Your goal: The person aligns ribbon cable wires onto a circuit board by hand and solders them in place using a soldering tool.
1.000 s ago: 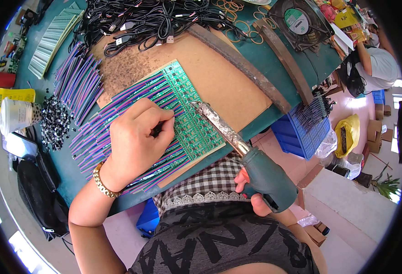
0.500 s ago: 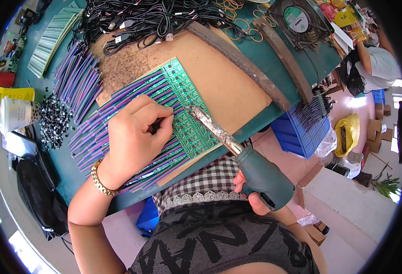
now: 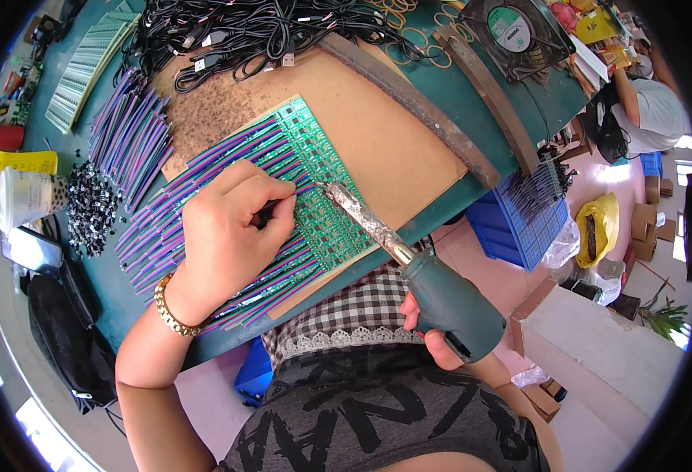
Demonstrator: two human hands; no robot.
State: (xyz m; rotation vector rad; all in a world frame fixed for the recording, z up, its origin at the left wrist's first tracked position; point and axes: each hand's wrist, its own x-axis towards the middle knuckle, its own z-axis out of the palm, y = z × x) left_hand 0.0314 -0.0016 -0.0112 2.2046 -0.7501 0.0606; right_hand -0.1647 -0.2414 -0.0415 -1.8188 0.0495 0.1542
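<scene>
A panel of small green circuit boards (image 3: 314, 145) lies on brown fibreboard, with rows of blue, pink and black wires (image 3: 228, 153) running left from it. My left hand (image 3: 236, 224), a gold bracelet at its wrist, is closed in a pinch over these wires, thumb and forefinger together on a wire beside the panel's pads. Its other fingers curl under. My right hand (image 3: 439, 346) is wrapped round the dark green handle of a soldering iron (image 3: 454, 303), which mostly hides the fingers. The iron's crusted metal tip meets the panel just right of the pinched fingertips.
Bundled wires (image 3: 129, 138) and small black parts (image 3: 92, 208) lie left, near a lidded cup (image 3: 31, 193). Black cables (image 3: 259, 35) cover the far side. Two metal bars (image 3: 409, 106) and a fan (image 3: 515, 35) lie right. A blue crate (image 3: 519, 224) stands beyond the table edge; another person (image 3: 649, 110) sits there.
The panel with its wires and my left hand have shifted slightly left. The soldering iron has moved a little the same way, its tip still at the pads.
</scene>
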